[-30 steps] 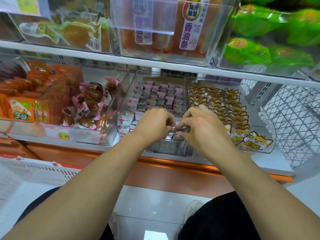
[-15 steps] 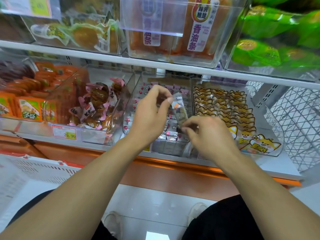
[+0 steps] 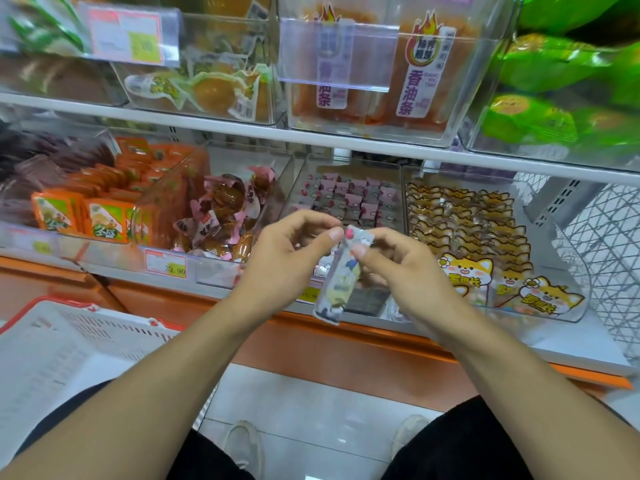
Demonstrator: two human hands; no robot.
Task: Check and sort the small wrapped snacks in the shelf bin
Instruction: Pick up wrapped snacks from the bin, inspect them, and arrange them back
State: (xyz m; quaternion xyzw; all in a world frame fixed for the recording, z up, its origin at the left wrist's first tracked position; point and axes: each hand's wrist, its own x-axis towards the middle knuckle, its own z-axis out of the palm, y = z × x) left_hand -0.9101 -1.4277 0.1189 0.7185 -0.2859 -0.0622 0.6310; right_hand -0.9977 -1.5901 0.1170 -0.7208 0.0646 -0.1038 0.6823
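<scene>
Pinching one wrapped snack (image 3: 341, 271) by its top edge, left hand (image 3: 294, 251) and right hand (image 3: 398, 268), clear of the bin (image 3: 349, 202).

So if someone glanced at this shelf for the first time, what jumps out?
Both hands, left hand and right hand, pinch a long silvery wrapped snack at centre. Behind it sits the clear bin of small pink-and-grey snacks; bright green bags fill the upper right.

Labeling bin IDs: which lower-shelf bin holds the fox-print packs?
The rightmost clear bin, next to the wire rack. Its packs show an orange cartoon fox; the bin to its left holds small pink-and-grey wrapped snacks.
</scene>
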